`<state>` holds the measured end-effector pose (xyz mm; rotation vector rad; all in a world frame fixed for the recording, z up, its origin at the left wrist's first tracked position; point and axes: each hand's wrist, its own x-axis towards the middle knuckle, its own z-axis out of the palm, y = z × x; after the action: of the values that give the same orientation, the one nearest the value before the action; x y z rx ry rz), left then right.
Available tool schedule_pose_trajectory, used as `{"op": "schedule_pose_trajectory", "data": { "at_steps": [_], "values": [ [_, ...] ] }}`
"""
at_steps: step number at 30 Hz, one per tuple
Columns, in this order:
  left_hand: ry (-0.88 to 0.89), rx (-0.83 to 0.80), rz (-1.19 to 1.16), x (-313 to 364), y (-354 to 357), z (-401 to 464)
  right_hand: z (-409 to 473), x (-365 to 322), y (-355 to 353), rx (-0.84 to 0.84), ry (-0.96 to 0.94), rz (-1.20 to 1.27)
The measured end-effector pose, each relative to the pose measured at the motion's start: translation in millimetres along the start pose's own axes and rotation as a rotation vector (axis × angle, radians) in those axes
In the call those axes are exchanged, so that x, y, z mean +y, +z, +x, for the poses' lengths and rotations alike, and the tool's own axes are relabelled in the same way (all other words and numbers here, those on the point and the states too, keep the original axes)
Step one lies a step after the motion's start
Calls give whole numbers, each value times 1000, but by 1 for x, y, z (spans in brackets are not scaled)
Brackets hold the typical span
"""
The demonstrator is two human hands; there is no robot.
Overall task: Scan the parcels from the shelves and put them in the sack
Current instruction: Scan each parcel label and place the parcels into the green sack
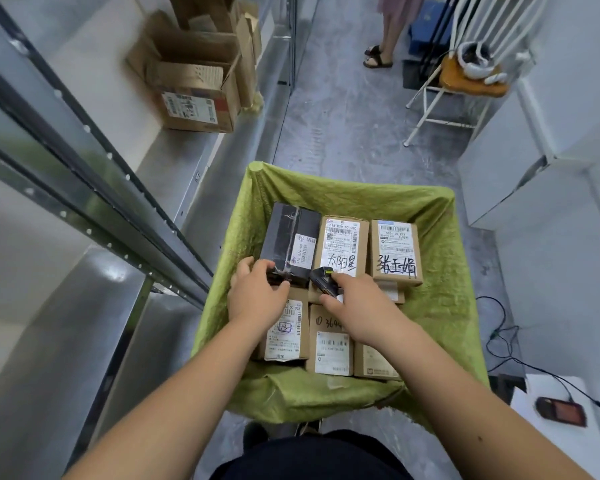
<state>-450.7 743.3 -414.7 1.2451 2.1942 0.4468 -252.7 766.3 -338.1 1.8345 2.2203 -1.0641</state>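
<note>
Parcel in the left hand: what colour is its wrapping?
Black, with a white label; the head view shows the parcel clearly.

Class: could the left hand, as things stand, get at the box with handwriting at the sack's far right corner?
Probably not. The left hand grips the black parcel, and the right hand with the scanner lies between it and that box.

black parcel (289, 244) lies beside brown parcels (340, 249) in green sack (440, 271).

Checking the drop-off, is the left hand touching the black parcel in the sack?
Touching. The head view shows the left hand with its fingers curled round the near end of the black parcel, no gap between them.
</note>
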Motion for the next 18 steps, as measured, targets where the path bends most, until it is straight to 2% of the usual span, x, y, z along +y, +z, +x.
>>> {"op": "schedule_pose_trajectory", "data": {
  "at_steps": [6, 8, 12, 18],
  "values": [
    [182, -66, 141, -8, -26, -38, -26, -17, 26, 64, 69, 53],
    [235, -56, 184, -14, -35, -51, -37, -22, 35, 101, 91, 64],
    [331, 30, 438, -30, -48, -77, -59, -30, 55, 153, 102, 87],
    [355, 77, 436, -54, -62, -112, -90, -38, 83, 200, 97, 117]
  ]
}}
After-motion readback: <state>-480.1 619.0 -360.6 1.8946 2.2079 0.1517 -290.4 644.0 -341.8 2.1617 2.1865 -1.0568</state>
